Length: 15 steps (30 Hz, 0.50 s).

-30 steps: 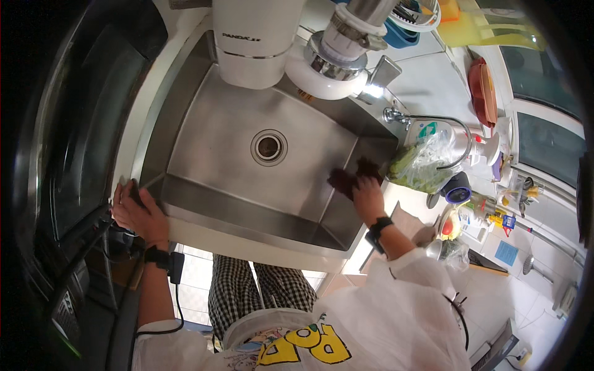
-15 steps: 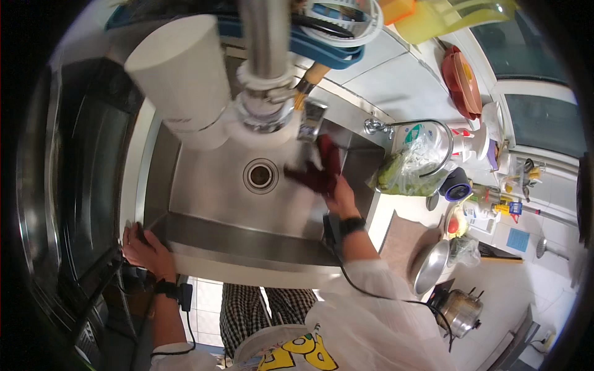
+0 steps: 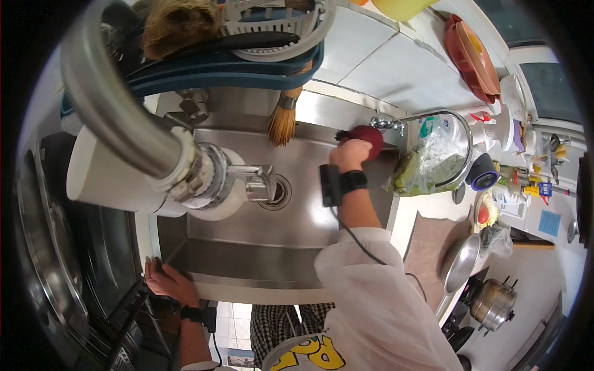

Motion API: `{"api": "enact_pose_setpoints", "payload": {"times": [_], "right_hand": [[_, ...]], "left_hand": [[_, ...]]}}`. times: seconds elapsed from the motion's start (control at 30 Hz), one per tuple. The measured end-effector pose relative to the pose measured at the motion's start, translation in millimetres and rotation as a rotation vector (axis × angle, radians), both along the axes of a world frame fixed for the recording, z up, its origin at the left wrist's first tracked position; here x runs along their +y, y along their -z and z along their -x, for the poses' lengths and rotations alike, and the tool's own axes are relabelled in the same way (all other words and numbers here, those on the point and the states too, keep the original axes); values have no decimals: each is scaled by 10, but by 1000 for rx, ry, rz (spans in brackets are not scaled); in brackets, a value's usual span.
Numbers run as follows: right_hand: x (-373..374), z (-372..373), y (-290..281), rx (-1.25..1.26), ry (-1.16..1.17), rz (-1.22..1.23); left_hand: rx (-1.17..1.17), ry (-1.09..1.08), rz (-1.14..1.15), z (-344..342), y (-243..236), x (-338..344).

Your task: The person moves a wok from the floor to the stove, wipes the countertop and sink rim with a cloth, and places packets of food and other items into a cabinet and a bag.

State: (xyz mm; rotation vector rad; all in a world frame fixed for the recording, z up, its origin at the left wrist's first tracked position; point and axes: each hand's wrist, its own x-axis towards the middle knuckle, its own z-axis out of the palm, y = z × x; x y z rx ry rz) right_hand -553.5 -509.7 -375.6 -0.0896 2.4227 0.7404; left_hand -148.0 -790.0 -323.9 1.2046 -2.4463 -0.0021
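A dark red cloth point(image 3: 365, 137) is bunched in my right hand point(image 3: 352, 153), closed around it at the far right corner of the sink point(image 3: 297, 216), beside the small tap's base. Part of the cloth is hidden by my fingers. My left hand point(image 3: 171, 282) lies at the counter's near left corner with its fingers loosely out and nothing in them. Between my hands is the steel basin with its round drain point(image 3: 278, 193), partly covered from view by the big faucet point(image 3: 213, 173).
A white cylinder point(image 3: 114, 179) stands behind the faucet. A straw brush point(image 3: 283, 123) hangs from a blue rack point(image 3: 247, 77) holding a white basket point(image 3: 278, 37). Right of the sink are a bag of green vegetables point(image 3: 427, 164), a metal bowl point(image 3: 461, 263) and a pot point(image 3: 493, 306).
My right hand has carried the cloth from mid-sink to the far right corner. The view has shifted, so the faucet now appears farther left. My left hand stays at the counter's corner.
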Motion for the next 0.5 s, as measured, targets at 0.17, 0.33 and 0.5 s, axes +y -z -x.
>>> {"api": "enact_pose_setpoints", "payload": {"times": [0.17, 0.33, 0.5], "right_hand": [[-297, -86, 1155, 261, 56, 174], [-1323, -410, 812, -22, -430, 694], [-644, -500, 1201, 109, -364, 1038]], "left_hand": [[37, 74, -18, 294, 18, 139], [-39, 42, 95, 61, 15, 2], [-48, 26, 70, 67, 55, -1]]}}
